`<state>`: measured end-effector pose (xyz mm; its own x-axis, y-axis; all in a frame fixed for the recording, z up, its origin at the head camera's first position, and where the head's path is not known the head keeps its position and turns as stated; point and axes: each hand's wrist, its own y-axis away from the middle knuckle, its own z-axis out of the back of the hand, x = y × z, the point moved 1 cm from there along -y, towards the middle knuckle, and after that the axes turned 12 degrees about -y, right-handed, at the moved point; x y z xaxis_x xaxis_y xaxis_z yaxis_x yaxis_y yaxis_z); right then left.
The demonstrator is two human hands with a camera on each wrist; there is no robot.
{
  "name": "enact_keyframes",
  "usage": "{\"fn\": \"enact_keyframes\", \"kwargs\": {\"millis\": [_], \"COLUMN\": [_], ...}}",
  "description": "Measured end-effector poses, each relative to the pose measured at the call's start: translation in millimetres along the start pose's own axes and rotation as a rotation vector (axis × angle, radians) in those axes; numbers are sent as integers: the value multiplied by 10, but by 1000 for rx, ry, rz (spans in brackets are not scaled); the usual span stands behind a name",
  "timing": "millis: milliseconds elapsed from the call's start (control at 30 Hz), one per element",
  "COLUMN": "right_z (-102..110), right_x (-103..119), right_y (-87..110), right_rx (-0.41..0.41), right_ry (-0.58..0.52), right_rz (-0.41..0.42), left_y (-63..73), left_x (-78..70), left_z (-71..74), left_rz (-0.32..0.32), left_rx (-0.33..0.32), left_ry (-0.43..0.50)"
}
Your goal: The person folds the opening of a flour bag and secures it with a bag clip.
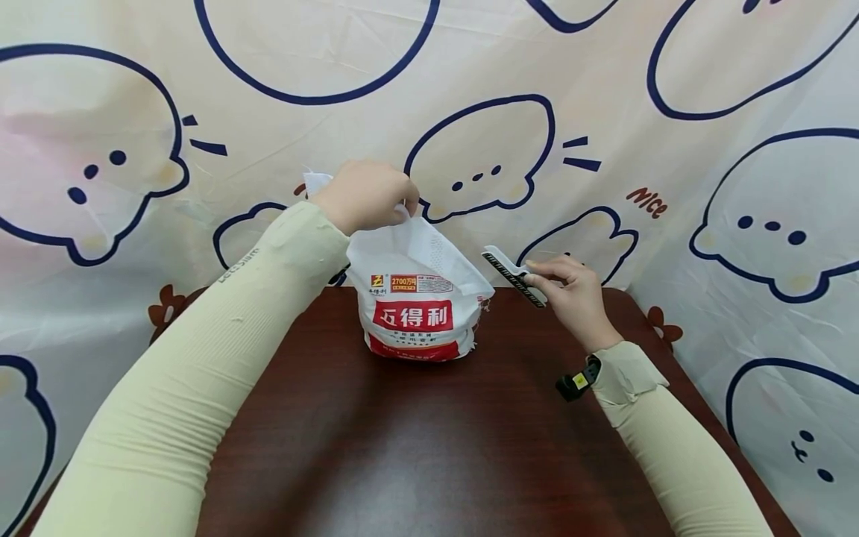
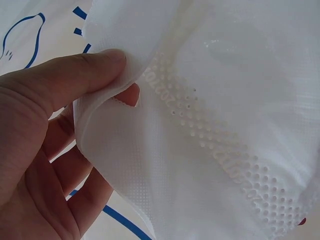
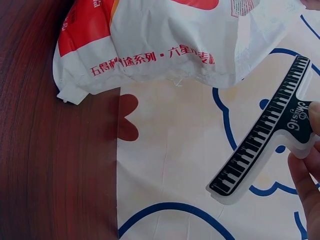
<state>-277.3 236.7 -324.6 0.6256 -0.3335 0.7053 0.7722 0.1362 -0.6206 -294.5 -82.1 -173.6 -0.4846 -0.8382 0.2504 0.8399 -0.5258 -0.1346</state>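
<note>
A white woven flour bag (image 1: 419, 261) with red and yellow print stands upright on the dark wooden table. My left hand (image 1: 372, 195) pinches its top edge between thumb and fingers. In the left wrist view the thumb (image 2: 100, 70) lies over the folded rim of the bag (image 2: 210, 150), whose embossed seam shows. To the right of the bag, my right hand (image 1: 570, 294) holds a long-jawed clip (image 1: 513, 277) by its handle. The right wrist view shows piano keys and the word "Music" on this clip (image 3: 265, 130). The clip is apart from the bag.
The brown table (image 1: 429, 440) reaches back to a cloth backdrop (image 1: 322, 134) with blue cartoon outlines. A black strap device with a yellow mark (image 1: 576, 383) sits on the right wrist. Something dark (image 1: 338, 277) shows partly behind the left sleeve.
</note>
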Motion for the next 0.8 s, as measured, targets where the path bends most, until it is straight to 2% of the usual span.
{"fn": "enact_keyframes", "kwargs": {"millis": [800], "right_z": [-72], "right_x": [111], "right_y": [-77], "right_rx": [41], "right_ry": [-27], "right_rz": [-29], "left_y": [40], "left_x": [16], "left_z": [-7], "left_rz": [1], "left_rx": [-8], "left_ry": [10]}}
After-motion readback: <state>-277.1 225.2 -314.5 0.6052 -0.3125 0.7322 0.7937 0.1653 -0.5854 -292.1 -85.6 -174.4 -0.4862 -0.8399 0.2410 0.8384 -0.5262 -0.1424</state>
